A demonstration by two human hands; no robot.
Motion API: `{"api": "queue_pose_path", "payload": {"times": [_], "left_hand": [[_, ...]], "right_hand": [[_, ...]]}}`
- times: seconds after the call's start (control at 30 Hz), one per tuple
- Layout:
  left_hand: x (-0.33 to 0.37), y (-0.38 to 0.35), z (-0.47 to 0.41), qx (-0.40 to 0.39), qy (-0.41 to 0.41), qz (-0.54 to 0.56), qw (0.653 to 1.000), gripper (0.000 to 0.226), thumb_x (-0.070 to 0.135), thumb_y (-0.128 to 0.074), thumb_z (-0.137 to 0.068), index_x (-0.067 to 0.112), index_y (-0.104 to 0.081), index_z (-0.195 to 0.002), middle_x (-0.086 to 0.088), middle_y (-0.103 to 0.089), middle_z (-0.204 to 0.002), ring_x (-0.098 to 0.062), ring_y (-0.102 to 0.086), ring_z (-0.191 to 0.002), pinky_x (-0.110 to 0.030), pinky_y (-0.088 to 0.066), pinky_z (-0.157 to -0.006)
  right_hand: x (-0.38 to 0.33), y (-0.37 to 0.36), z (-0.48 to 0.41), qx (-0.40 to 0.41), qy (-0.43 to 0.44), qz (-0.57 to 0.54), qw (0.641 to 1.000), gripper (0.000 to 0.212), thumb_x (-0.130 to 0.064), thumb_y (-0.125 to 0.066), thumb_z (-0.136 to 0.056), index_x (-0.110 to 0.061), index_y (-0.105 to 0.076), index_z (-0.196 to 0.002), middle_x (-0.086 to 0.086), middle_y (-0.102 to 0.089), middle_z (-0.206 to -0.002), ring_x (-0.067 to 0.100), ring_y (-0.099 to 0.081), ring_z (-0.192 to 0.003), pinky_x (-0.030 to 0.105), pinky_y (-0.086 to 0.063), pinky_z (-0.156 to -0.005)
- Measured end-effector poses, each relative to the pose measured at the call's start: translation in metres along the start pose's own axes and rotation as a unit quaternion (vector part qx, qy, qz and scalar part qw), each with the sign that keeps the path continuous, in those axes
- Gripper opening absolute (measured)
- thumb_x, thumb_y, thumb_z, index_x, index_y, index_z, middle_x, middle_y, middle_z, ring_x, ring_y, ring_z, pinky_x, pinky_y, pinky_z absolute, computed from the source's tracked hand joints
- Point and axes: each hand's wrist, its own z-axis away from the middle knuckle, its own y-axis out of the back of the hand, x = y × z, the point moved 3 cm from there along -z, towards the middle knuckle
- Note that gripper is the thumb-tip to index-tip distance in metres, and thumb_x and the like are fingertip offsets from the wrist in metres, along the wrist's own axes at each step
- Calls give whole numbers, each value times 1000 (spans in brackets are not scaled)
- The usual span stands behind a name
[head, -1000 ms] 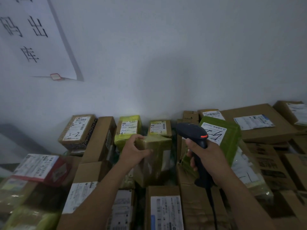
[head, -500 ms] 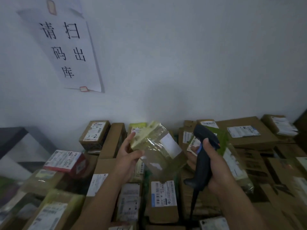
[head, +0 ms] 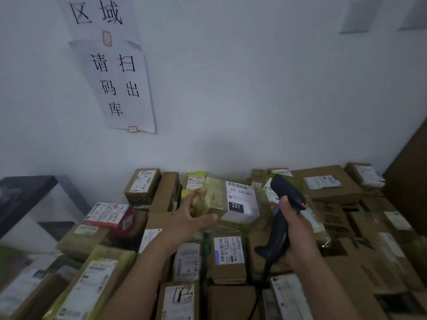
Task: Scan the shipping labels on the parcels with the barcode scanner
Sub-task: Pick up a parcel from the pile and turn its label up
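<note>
The left hand [head: 189,219] grips a yellow-green film-wrapped parcel [head: 212,198] by its left end, with the thumb along the lower front edge and the fingers curled behind. The parcel is held raised above the pile [head: 228,255]. Its white shipping label [head: 241,203] faces the camera and reads "231 239-K01" above a black block marked "231".

The right hand [head: 300,236] is closed round the handle of the dark barcode scanner [head: 285,199]. The scanner head stands just right of the label, and contact between them cannot be determined. The cable [head: 262,282] hangs from the handle base.

The pile consists of cardboard boxes and wrapped parcels, most with labels upward. 1 box [head: 142,184] is marked "3-2". Behind it, the white wall [head: 254,88] carries 2 paper sheets [head: 122,88] with handwritten characters. A dark table [head: 27,185] stands at the left.
</note>
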Motion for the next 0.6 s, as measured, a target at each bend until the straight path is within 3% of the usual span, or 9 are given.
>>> {"api": "queue_pose_path", "payload": {"times": [0.07, 0.2, 0.27, 0.33, 0.43, 0.5, 0.6], "left_hand": [[-4, -2, 3, 1, 14, -5, 1000, 113, 81, -74, -46, 55, -23, -143, 9, -43, -142, -14, -46, -127, -45, -42, -108], [-17, 2, 10, -44, 60, 24, 997, 79, 93, -58, -59, 73, -28, -130, 6, -47, -148, -24, -52, -130, -58, -40, -107], [-14, 4, 21, -64, 66, 26, 995, 89, 95, -53, -59, 60, -31, -138, 6, -57, -138, -23, -60, -122, -56, -45, -104], [-14, 7, 26, -63, 68, 39, 995, 97, 88, -66, -54, 50, -34, -138, 5, -67, -124, -22, -68, -109, -53, -50, -99], [-13, 8, 30, -54, 66, 42, 995, 86, 60, -79, -65, 48, -31, -136, 1, -69, -118, -23, -70, -103, -53, -51, -98], [-12, 8, 33, -41, 65, 37, 996, 80, 51, -74, -71, 50, -27, -136, 2, -66, -121, -23, -69, -105, -53, -49, -100], [-9, 9, 34, -23, 49, 28, 998, 83, 55, -71, -68, 52, -25, -137, 7, -61, -125, -21, -66, -108, -54, -49, -99]], "right_hand": [[0, -1, 10, -2, 12, 10, 1000, 72, -66, -75, -48, -13, -72, -96, 19, -71, -107, 37, -67, -100, 60, -47, -98], [2, -1, 21, -24, 35, 40, 998, 75, -63, -76, -52, -12, -69, -106, 15, -73, -104, 33, -69, -98, 58, -49, -96], [2, -1, 24, -32, 52, 62, 996, 76, -64, -75, -51, -14, -70, -107, 11, -74, -99, 31, -70, -95, 54, -53, -93], [2, 0, 24, -32, 64, 83, 994, 63, -59, -75, -57, -15, -70, -101, 7, -75, -92, 27, -70, -90, 44, -55, -85], [1, -2, 26, -38, 68, 114, 990, 31, -44, -70, -78, -16, -68, -92, 1, -68, -79, 20, -64, -77, 31, -47, -68], [1, -4, 28, -48, 66, 146, 986, 27, -40, -69, -83, -15, -67, -93, 1, -67, -77, 19, -63, -75, 30, -43, -65], [-1, -9, 33, -67, 70, 190, 977, 28, -39, -69, -84, -13, -68, -95, 0, -67, -77, 16, -63, -73, 27, -42, -63]]}}
